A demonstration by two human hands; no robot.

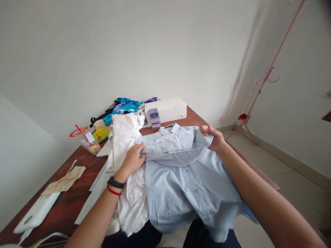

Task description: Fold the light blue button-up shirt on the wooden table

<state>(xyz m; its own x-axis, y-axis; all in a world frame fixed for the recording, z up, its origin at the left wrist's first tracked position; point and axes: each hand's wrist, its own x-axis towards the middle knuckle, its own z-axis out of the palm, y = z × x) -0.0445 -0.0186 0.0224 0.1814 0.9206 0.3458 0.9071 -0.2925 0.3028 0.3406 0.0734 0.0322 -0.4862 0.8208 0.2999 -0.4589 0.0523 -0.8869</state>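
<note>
A light blue button shirt [176,186] lies over the table's front edge, its collar pointing away from me and its lower part hanging toward my lap. My right hand [213,137] is closed on the shirt's fabric near the right shoulder and lifts a fold of it. On the other side, my left hand [133,158] grips the left end of that same fold between thumb and fingers. Under my left wrist lies a white striped garment [125,137], spread lengthwise beside the blue shirt.
A white box [168,108] and a pile of blue and purple clothes [124,106] sit against the wall. At left are a plastic cup with a straw [90,143], a white device [38,210] and brown paper [64,181]. A pink coat rack [269,72] stands right.
</note>
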